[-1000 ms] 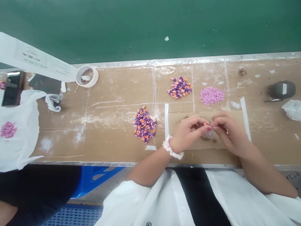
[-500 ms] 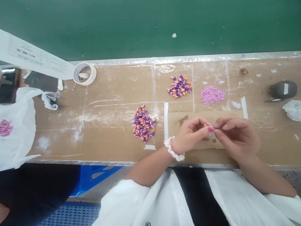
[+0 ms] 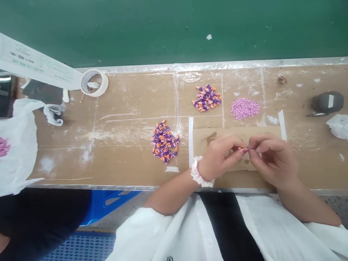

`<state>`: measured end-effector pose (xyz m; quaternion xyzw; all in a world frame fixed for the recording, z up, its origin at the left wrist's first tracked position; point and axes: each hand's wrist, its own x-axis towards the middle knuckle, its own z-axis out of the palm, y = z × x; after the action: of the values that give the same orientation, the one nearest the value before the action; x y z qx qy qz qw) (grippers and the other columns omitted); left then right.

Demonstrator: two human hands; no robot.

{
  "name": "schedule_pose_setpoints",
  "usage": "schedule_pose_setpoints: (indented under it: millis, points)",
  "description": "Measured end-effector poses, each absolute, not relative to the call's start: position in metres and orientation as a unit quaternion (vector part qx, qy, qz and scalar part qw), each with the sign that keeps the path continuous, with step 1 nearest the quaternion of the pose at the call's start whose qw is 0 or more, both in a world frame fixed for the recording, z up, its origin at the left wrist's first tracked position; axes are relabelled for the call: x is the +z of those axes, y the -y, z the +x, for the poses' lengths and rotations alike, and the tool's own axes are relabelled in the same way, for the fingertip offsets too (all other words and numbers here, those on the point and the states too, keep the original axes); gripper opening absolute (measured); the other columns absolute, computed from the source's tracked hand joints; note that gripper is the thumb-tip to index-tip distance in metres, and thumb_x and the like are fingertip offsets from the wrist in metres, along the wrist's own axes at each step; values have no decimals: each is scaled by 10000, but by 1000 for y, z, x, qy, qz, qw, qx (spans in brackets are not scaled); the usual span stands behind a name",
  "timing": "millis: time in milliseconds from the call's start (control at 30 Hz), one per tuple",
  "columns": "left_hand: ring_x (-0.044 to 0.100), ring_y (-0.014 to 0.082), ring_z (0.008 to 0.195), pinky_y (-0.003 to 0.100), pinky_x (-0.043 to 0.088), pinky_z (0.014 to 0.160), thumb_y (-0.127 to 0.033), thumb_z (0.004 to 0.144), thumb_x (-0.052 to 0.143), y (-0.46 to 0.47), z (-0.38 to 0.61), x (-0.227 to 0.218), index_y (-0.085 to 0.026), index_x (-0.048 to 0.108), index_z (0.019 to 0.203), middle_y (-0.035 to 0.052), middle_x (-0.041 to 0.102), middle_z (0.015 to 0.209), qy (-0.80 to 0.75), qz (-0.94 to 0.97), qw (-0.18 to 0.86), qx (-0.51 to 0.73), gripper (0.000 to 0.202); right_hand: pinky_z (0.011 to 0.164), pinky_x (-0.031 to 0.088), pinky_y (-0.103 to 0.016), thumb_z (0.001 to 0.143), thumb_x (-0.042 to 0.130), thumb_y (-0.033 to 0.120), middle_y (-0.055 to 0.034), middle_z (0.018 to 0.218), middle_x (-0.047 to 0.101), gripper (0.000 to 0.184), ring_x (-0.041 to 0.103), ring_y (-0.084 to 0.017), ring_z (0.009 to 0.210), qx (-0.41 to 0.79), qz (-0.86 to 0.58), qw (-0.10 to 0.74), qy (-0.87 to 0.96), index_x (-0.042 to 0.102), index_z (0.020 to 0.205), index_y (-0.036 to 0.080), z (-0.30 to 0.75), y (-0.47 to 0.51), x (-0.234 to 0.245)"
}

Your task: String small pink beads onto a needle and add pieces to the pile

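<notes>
My left hand (image 3: 219, 157), with a white frilly scrunchie (image 3: 199, 172) at the wrist, pinches a small figurine (image 3: 240, 148) between thumb and forefinger. Only a bit of its orange shows; the rest is covered by the fingers. Right against those fingertips, my right hand (image 3: 277, 159) is closed in a pinch, and what it grips is too small to make out. Both hands are over a taped cardboard sheet (image 3: 199, 139). Beyond them lie a pile of purple and orange figurines (image 3: 208, 98) and a heap of tiny pink-purple pieces (image 3: 244, 108).
A second pile of figurines (image 3: 164, 142) lies left of my wrist. A tape roll (image 3: 104, 85), a printed paper (image 3: 40, 63) and a white plastic bag (image 3: 21, 145) are at the left. At the right sit a dark rounded object (image 3: 323, 103) and crumpled white plastic (image 3: 338, 125).
My fingertips have drawn closer together around the figurine, and less of it shows. The right hand has shifted slightly left. The view has moved a little.
</notes>
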<state>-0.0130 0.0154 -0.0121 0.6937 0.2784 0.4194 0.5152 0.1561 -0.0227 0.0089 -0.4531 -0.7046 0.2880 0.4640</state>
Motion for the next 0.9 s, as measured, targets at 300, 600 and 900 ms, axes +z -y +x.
schedule_pose_setpoints:
  millis: [300,600,900]
  points:
    - [597,145,780,281,494,742,-196,933,475,-16,-14,-17,-178,582,862,53,654,811,-281,788,339,431,130,606,501,-242,817,547,-6,-8,866,587,280,603,-124,751,316,-442,402,737,500,919,251,163,19,10]
    - [595,130,742,268,474,701,-161,916,531,-16,-9,-21,-163,586,817,26,659,743,-270,801,224,485,113,553,466,-248,827,517,-12,-5,815,543,288,574,-134,728,363,-437,428,703,485,933,254,160,18,15]
    - [549,69,681,185,442,644,-250,905,592,-20,-15,-13,-154,641,883,6,654,769,-363,660,450,480,110,608,440,-253,891,495,92,-5,835,551,150,509,-121,673,309,-479,219,792,445,940,225,176,22,24]
